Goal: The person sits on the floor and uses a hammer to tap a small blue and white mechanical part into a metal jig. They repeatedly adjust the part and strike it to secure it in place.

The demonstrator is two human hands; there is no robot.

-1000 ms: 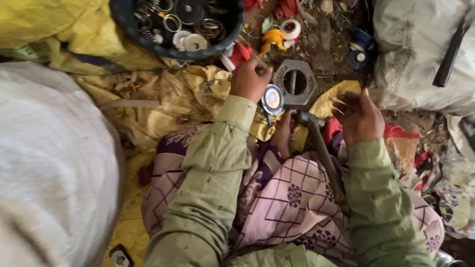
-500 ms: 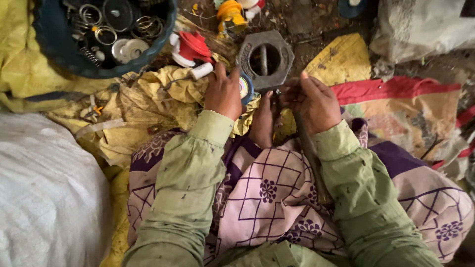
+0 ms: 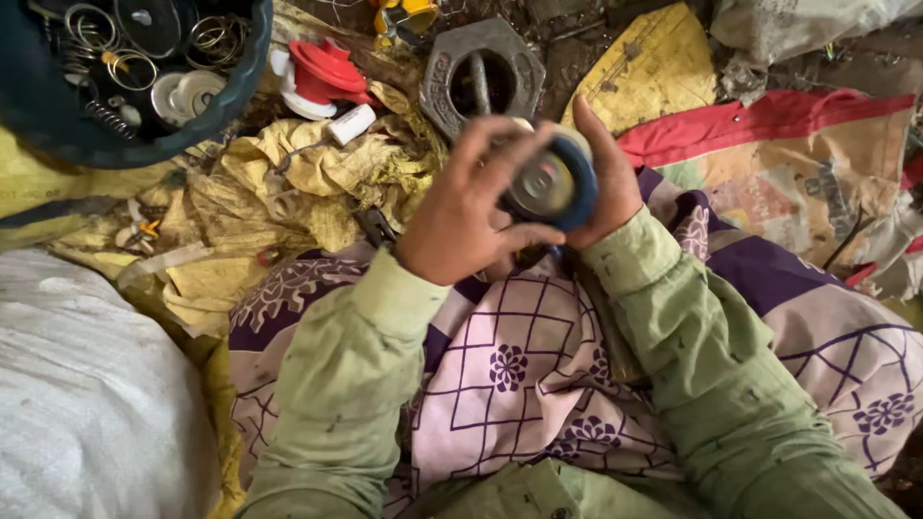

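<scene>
I held a round blue-rimmed disc (image 3: 550, 183) up over my lap, my left hand (image 3: 468, 213) closed around its near side, fingers curled over the metal face, my right hand (image 3: 606, 173) cupping its far edge. A grey hexagonal metal ring (image 3: 481, 82) lay just beyond at twelve o'clock; a dark basin (image 3: 144, 135) of rings sat at ten o'clock.

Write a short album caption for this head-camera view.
Both hands, left hand and right hand, hold a blue-rimmed round part above a patterned lap cloth.
</scene>
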